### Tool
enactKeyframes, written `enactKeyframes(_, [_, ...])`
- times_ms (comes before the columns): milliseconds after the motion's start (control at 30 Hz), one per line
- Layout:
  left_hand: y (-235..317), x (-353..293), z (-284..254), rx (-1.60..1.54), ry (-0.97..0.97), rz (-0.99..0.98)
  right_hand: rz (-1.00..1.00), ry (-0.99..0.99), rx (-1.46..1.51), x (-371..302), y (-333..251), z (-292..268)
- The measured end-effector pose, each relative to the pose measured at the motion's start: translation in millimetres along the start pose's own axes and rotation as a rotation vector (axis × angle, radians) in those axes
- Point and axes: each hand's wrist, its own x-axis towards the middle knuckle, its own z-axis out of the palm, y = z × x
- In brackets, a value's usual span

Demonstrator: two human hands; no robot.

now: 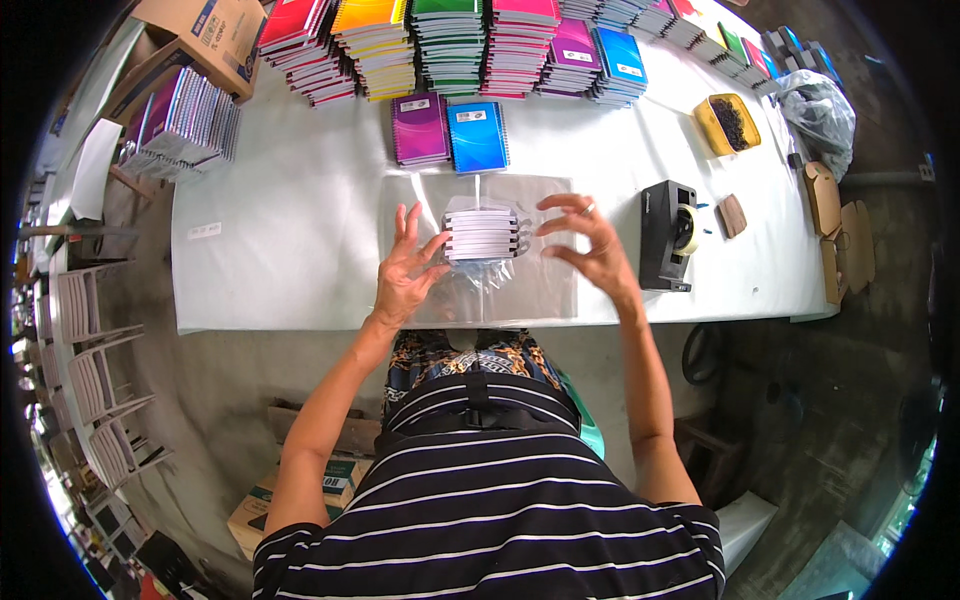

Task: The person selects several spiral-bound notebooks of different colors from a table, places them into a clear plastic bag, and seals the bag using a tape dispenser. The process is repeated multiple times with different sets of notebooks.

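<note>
A small stack of spiral notebooks (482, 236) sits in front of me, pale page edges showing and dark spiral loops at its right end. It rests on a clear plastic sheet (413, 296), with crumpled clear film at its near side. At the stack's left end, my left hand (402, 282) has its fingers spread; index finger and thumb are at the edge, and whether they touch it I cannot tell. My right hand (592, 248) hovers just right of the spirals, fingers curved and apart, holding nothing. Beyond the sheet lie a purple notebook (419, 128) and a blue notebook (478, 140).
Tall piles of colored notebooks (450, 50) line the table's far side. To the right stand a black tape dispenser (660, 235), a brown block (732, 215) and a yellow tub (712, 128) of dark small pieces. More notebooks (185, 120) and a cardboard box (215, 45) occupy the far left.
</note>
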Motion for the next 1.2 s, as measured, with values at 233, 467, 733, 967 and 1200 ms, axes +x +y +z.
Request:
enactKeyframes(233, [1.6,4.5,2.8,0.052,-0.019,-0.038,0.066,0.079,0.117,-18.8,23.5,70.7])
enactKeyframes(467, [11.1,19.5,-3.6,0.227,-0.119,0.055,0.019,0.123,0.054,-14.8,20.8,77.1])
enactKeyframes(733, [16.9,32.5,-13.0,0.323,-0.191,0.078,0.003,0.156,0.055,-10.3,15.8,81.2])
enactKeyframes(967, [16.0,24.7,-2.1,0.359,-0.126,0.073,0.044,0.332,0.083,-13.8,16.9,110.5])
enactKeyframes(1200, [28.6,39.3,-13.9,0.504,-0.178,0.178,0.130,0.352,0.193,-12.3,12.0,107.5])
